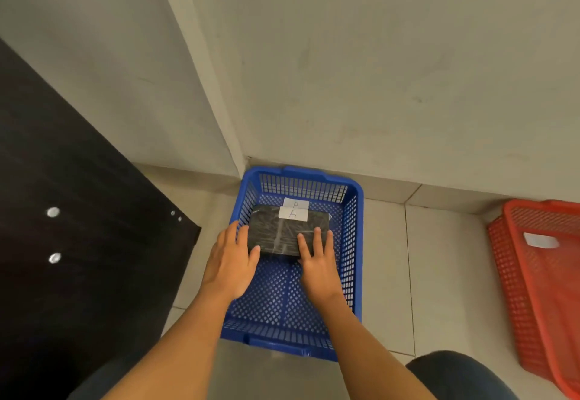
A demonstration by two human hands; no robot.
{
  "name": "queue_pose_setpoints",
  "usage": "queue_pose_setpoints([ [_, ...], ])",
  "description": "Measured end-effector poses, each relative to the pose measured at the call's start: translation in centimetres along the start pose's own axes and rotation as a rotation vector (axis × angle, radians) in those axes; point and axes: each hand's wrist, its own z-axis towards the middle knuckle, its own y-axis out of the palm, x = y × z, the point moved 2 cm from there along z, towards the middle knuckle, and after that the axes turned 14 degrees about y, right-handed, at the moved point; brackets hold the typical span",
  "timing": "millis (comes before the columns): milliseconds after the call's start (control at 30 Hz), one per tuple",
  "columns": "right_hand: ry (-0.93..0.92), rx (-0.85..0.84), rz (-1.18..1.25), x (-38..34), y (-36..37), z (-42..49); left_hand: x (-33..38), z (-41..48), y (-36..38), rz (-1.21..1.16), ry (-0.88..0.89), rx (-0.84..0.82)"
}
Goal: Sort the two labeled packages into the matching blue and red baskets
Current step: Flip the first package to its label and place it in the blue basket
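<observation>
A black wrapped package (282,231) with a white label marked A sits low inside the blue basket (356,242), toward its far end. A second white A label is on the basket's far wall just behind it. My left hand (230,261) grips the package's near left corner, thumb on its front edge. My right hand (317,261) holds the near right corner with its fingers flat on top. The red basket (514,274) stands on the floor at the right edge, partly cut off, with a white label inside that I cannot read. No second package is in view.
The blue basket stands in a corner where two pale walls meet. A dark wooden panel (62,211) with round metal fittings fills the left side. Pale floor tiles (439,274) lie between the two baskets. My knees show at the bottom edge.
</observation>
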Motion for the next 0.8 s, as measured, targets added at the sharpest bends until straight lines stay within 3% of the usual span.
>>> queue_pose_setpoints([
  [133,-0.036,0.032,0.026,0.0,0.4,0.1,-0.4,0.0,0.6,0.008,0.011,0.003],
  [533,0.034,-0.116,-0.064,-0.6,-0.3,-0.8,-0.1,-0.2,0.7,-0.038,0.005,0.024],
  [700,0.082,-0.047,-0.155,-1.1,-1.2,-1.6,0.7,-1.2,0.1,-0.026,-0.004,-0.018],
  [800,0.09,-0.013,-0.116,-1.1,-5.8,-3.8,2.7,-3.1,-2.8,-0.008,-0.013,-0.059],
])
